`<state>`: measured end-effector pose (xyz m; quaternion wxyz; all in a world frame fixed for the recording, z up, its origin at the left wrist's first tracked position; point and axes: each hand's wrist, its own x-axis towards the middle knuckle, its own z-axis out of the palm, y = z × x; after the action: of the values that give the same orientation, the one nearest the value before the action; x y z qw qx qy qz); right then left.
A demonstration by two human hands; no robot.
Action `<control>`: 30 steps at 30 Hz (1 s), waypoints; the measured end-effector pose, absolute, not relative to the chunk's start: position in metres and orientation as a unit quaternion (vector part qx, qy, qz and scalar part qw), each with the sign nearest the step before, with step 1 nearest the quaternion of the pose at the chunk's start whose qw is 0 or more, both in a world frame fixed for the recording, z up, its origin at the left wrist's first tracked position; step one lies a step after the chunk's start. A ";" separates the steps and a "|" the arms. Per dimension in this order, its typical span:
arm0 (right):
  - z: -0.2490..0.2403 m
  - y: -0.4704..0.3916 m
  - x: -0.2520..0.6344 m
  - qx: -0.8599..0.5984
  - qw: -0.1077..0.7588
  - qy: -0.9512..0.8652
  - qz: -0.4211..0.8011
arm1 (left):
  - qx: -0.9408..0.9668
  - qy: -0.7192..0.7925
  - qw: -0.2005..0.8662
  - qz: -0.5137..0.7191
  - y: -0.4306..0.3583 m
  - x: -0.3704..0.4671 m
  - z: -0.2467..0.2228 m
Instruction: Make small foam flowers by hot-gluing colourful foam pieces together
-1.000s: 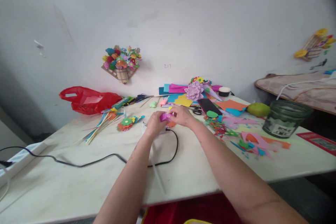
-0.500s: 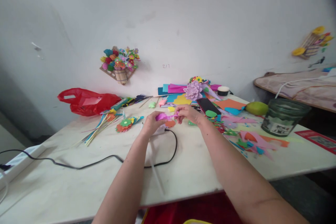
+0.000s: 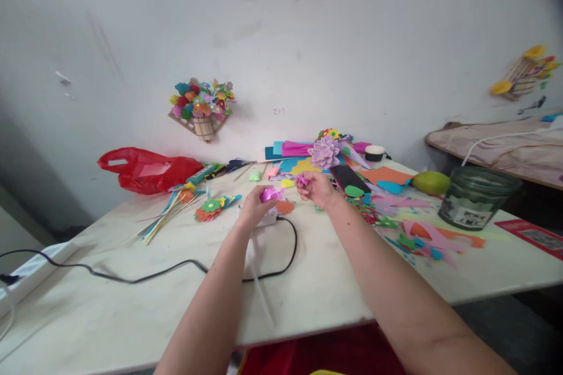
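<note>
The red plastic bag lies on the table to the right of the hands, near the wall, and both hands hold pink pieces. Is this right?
Not quite. In the head view the red plastic bag lies to the left of the hands, not the right. The rest stands: it is on the table near the wall, the left hand holds a pink piece, and the right hand pinches a smaller pink piece.

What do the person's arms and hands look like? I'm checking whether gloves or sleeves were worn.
Both forearms are bare right to the lower edge of the picture: no sleeves show. The left hand and right hand are bare too, with no gloves. No watch or bracelet shows; the hands are too small to check for rings.
</note>
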<state>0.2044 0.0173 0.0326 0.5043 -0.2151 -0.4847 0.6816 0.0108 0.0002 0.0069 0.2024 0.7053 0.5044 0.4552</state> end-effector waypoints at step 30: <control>0.028 0.015 0.190 -0.409 0.440 -0.680 0.420 | 0.740 0.497 0.046 0.451 0.006 0.021 0.002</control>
<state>0.1896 0.0148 0.0284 0.4401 -0.4094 -0.6797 0.4205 0.0208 0.0062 0.0020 0.0461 0.7398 0.4971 0.4511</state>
